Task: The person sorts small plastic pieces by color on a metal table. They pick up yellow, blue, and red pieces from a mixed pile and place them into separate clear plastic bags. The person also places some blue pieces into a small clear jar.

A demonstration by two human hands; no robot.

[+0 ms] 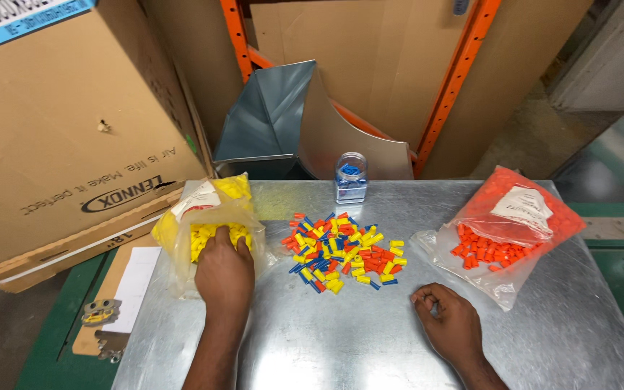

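My left hand point(224, 273) reaches into the mouth of a clear plastic bag point(204, 217) full of yellow wire connectors, fingers curled among the pieces inside. My right hand point(451, 325) rests on the metal table point(341, 347) with fingers curled loosely; I cannot tell whether it holds anything. Between the hands, a mixed pile of yellow, red-orange and blue connectors point(342, 250) lies spread on the table. A clear bag of orange connectors point(503, 231) lies open at the right. A small clear jar with blue connectors point(350, 178) stands behind the pile.
A large cardboard box point(59, 137) leans at the left, beside a bent sheet-metal duct piece point(283, 115). Orange rack uprights point(456, 79) rise behind. A clipboard with paper point(120, 300) lies at the table's left edge on a green surface.
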